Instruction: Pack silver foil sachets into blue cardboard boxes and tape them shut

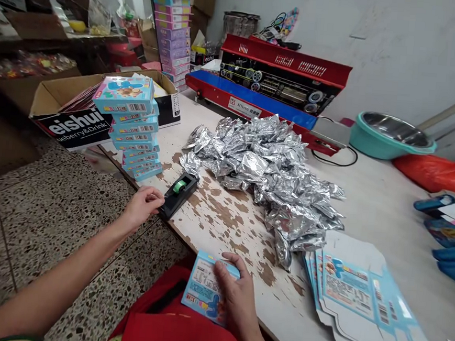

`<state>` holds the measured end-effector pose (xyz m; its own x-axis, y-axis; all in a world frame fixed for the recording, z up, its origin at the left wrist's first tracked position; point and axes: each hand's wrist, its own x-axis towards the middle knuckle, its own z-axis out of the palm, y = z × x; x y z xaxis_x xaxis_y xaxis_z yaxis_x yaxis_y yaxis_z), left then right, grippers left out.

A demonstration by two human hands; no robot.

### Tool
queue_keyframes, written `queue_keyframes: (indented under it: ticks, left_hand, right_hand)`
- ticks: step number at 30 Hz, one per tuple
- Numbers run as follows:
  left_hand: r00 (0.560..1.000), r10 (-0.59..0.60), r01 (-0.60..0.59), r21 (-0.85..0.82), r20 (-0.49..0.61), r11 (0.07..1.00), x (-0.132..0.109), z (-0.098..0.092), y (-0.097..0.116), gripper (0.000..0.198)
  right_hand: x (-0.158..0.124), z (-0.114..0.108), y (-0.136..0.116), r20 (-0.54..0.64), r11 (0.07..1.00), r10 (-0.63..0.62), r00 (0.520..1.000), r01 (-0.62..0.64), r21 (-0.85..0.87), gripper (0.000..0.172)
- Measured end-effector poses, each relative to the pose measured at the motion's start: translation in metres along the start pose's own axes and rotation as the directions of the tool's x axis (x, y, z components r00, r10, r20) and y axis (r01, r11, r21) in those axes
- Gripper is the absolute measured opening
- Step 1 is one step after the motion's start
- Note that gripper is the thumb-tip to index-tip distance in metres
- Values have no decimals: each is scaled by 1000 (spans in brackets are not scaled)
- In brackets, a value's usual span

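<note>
My left hand (145, 207) is closed in a pinch at the front end of a black tape dispenser (178, 197), at the tape's end; the strip itself hardly shows. A roll with a green core (179, 186) sits in the dispenser. Low in the view, my right hand (238, 296) grips a light blue printed carton (205, 287), thumb across its face and fingers behind. The carton is tilted over my lap at the table's edge. A stack of similar filled-out blue cartons (138, 132) rises behind the dispenser. Flat, unfolded cartons (354, 291) lie to the right.
Silver foil packets (259, 162) are heaped mid-table. Behind them stands a red sealing machine (266, 84) with its cover raised. An open cardboard box (77, 127) is at the left, a teal basin (391, 139) and red bag (440, 172) at the right. The worn table (224, 217) ends near my lap.
</note>
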<state>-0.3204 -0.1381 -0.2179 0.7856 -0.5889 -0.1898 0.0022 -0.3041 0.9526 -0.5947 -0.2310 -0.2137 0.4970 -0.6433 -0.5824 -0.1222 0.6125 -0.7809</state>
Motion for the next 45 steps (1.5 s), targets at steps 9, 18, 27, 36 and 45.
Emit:
queue_keyframes:
  ticks: [9, 18, 27, 36, 45]
  left_hand:
    - [966, -75, -16, -348, -246, 938, -33, 16, -21, 38]
    - [944, -329, 302, -330, -28, 894, -28, 6, -26, 32]
    - [977, -214, 204, -223, -21, 953, -76, 38, -2, 37]
    - [912, -164, 355, -525, 375, 773, -119, 117, 29, 84]
    - [811, 513, -574, 214, 283, 790, -86, 87, 23, 39]
  right_hand:
    - [4, 5, 2, -14, 999, -47, 999, 47, -20, 56]
    - [4, 2, 0, 7, 999, -38, 999, 38, -37, 54]
    - [9, -7, -6, -25, 688, -620, 784, 527, -499, 34]
    - [7, 4, -5, 214, 146, -902, 375, 732, -666, 41]
    - [5, 10, -30, 59, 559, -721, 691, 629, -540, 40]
